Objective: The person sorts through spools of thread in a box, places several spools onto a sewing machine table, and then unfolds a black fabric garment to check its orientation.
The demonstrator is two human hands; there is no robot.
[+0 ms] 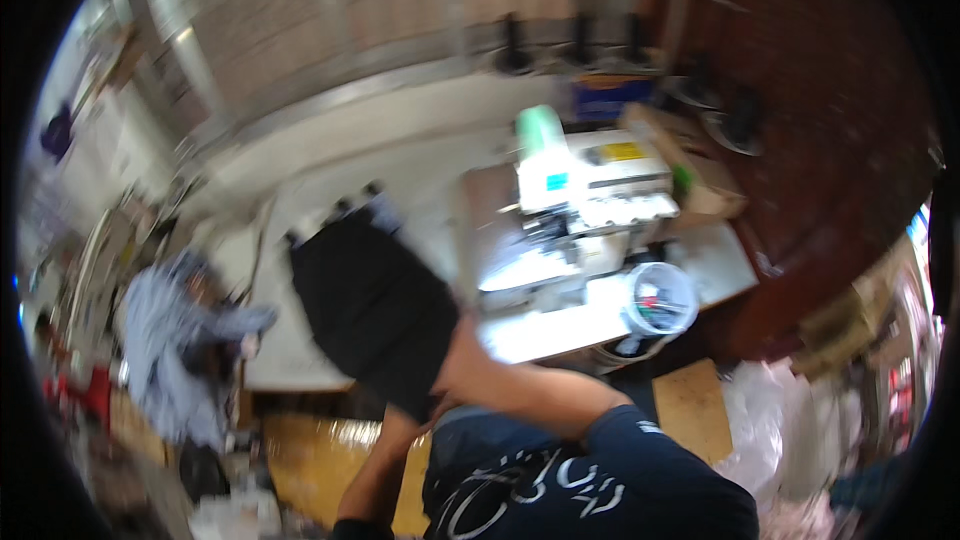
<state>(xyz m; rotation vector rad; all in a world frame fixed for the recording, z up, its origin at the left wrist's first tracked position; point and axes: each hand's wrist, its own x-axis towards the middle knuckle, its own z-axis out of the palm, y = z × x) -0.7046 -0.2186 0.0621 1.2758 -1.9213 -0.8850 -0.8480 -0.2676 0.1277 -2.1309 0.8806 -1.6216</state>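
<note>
A piece of black cloth [370, 300], a dark flat panel blurred by motion, spreads from my body out over the near edge of the white worktable [290, 350]. My right hand [458, 352] grips its near right edge, the arm crossing from the right. Below it, my left hand [408, 422] is at the cloth's lower end, its fingers mostly hidden under the fabric. Right of the cloth stands a white sewing machine [600, 180] with a lit work area. Small dark objects [345, 205] show just past the cloth's far edge; blur hides what they are.
A clear plastic tub [662, 298] with small items hangs at the table's right front. Behind the machine are a cardboard box [690, 160], a blue box [610, 95] and black thread cones [513, 55]. Someone in grey-blue clothing [175, 350] is close on the left. Clear plastic bags [765, 420] lie right.
</note>
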